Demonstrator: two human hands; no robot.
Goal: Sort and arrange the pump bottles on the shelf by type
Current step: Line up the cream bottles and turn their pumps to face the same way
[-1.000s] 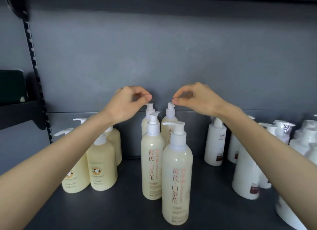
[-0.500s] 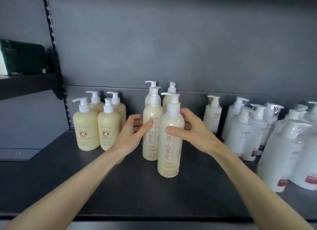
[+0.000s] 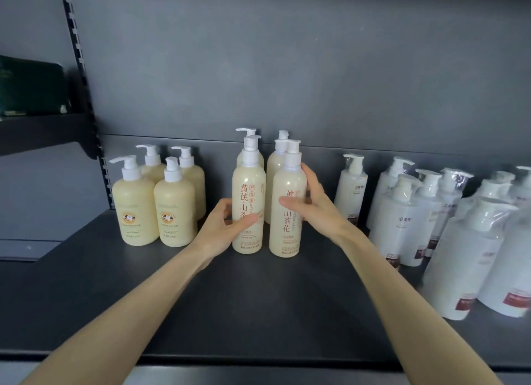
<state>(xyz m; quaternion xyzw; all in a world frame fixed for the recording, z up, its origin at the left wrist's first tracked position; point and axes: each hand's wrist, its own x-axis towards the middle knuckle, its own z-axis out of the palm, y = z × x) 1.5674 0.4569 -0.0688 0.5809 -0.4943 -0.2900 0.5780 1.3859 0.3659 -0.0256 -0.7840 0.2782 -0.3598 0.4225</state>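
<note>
Fingers [image 3: 224,205] of our left hand [image 3: 221,229] curl round the left tall bottle [image 3: 248,183]. Our right hand [image 3: 316,206] clasps the right tall bottle [image 3: 287,235], thumb across its label. Both bottles stand upright, just apart, each hand on its outer side. Squat bottles [image 3: 135,209] stand left of this pair and white bottles [image 3: 402,226] right. The dark shelf [image 3: 258,312] looks smooth, and we judge the pair would slide easily.

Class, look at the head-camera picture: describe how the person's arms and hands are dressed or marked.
The left hand and right hand are bare: no gloves, rings or other jewellery show. The left forearm and right forearm are uncovered too, with no sleeve, watch or bracelet in view up to the frame's edge.
</note>
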